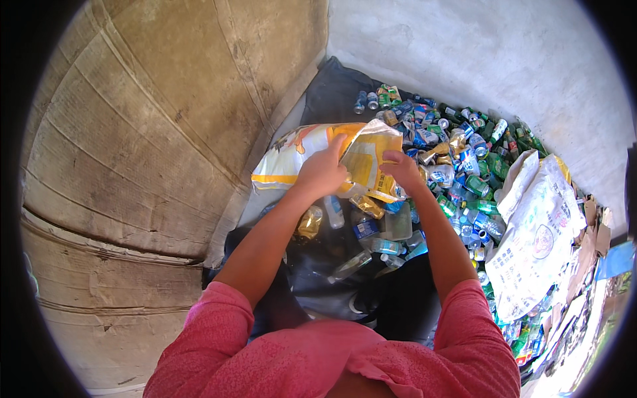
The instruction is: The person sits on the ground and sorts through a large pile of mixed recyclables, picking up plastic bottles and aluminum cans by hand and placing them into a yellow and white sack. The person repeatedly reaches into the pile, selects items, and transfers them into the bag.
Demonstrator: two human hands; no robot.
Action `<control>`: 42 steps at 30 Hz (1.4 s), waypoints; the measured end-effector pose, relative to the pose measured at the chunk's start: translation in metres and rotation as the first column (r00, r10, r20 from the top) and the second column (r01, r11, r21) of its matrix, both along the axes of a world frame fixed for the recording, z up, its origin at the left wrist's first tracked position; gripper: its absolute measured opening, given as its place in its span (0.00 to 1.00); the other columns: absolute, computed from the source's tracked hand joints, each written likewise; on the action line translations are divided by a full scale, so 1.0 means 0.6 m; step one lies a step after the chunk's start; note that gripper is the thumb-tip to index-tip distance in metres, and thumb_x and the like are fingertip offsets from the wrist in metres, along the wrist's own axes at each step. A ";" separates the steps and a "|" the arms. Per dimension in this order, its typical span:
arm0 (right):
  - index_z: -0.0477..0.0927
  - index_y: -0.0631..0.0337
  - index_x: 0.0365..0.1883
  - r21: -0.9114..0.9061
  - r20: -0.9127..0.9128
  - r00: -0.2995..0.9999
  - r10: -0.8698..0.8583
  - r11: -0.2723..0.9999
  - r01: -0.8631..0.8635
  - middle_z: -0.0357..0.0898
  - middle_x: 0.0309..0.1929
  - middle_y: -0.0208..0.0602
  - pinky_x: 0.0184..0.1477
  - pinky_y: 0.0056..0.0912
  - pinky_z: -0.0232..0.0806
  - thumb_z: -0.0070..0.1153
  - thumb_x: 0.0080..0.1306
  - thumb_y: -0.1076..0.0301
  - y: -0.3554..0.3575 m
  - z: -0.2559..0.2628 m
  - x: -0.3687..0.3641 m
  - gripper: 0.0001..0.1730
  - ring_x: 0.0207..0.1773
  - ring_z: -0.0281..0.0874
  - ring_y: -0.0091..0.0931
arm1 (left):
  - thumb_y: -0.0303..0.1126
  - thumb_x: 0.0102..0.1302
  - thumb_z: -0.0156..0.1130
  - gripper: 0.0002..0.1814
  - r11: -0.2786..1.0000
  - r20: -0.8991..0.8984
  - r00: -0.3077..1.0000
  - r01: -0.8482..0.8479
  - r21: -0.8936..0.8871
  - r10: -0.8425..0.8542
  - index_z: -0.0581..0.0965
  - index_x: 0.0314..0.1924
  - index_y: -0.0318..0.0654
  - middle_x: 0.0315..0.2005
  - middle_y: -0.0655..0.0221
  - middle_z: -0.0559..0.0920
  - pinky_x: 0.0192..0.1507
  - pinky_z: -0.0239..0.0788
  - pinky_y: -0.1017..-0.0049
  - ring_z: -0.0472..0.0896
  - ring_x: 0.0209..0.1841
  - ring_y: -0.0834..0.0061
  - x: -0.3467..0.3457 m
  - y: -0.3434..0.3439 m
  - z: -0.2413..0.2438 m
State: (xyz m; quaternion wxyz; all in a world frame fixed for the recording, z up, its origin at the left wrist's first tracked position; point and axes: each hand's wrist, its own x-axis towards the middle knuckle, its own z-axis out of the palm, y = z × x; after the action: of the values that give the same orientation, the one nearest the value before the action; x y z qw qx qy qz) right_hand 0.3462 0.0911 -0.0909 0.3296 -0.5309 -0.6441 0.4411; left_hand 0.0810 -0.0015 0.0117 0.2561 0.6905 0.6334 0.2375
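Note:
A white and yellow woven plastic sack (pixel 298 149) lies before me with its mouth held apart, its yellow inside showing. My left hand (pixel 326 166) grips the sack's near edge, the index finger stretched along the outside. At the right side of the opening, my right hand (pixel 400 169) has its fingers bent at the rim; whether they pinch it is hard to tell. Below the sack lie a crushed gold can (pixel 367 206), another gold can (pixel 309 222) and a clear plastic bottle (pixel 351 266).
A large heap of crushed cans and plastic bottles (pixel 468 184) spreads along the pale wall (pixel 473 54). On its right side lies a white printed sack (pixel 537 239), with flattened cardboard (pixel 587 234) beyond. Tall cardboard sheets (pixel 149 124) stand at the left. Black sheeting (pixel 333 89) covers the floor.

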 end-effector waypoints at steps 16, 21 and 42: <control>0.82 0.64 0.50 -0.290 0.011 0.886 -0.463 0.847 0.446 0.84 0.35 0.36 0.29 0.25 0.72 0.63 0.64 0.75 0.006 -0.113 0.278 0.15 0.31 0.83 0.27 | 0.30 0.63 0.57 0.40 0.995 0.129 0.987 -0.095 0.018 0.092 0.62 0.77 0.45 0.43 0.43 0.86 0.54 0.74 0.53 0.85 0.49 0.45 -0.021 0.020 0.014; 0.82 0.58 0.45 -0.396 0.052 0.895 -0.443 0.813 0.426 0.85 0.33 0.34 0.27 0.30 0.73 0.62 0.65 0.73 -0.003 -0.173 0.326 0.10 0.30 0.84 0.26 | 0.29 0.63 0.57 0.39 0.978 0.162 0.971 -0.192 0.078 0.177 0.63 0.76 0.45 0.42 0.44 0.87 0.54 0.75 0.55 0.85 0.48 0.45 -0.034 0.018 0.016; 0.79 0.52 0.61 -0.005 0.877 0.469 0.107 0.977 -0.213 0.86 0.50 0.39 0.57 0.46 0.77 0.69 0.56 0.62 0.129 -0.311 0.273 0.32 0.57 0.83 0.41 | 0.29 0.64 0.57 0.36 0.978 0.149 0.972 -0.193 0.079 0.180 0.67 0.74 0.45 0.33 0.54 0.84 0.42 0.74 0.57 0.84 0.36 0.52 0.002 0.021 -0.009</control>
State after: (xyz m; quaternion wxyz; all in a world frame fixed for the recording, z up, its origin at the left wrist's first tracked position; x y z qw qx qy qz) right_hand 0.5102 0.1682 -0.2774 -0.0577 -0.6002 -0.7908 0.1052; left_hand 0.0822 0.0111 0.0066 0.2442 0.6205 0.6643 0.3378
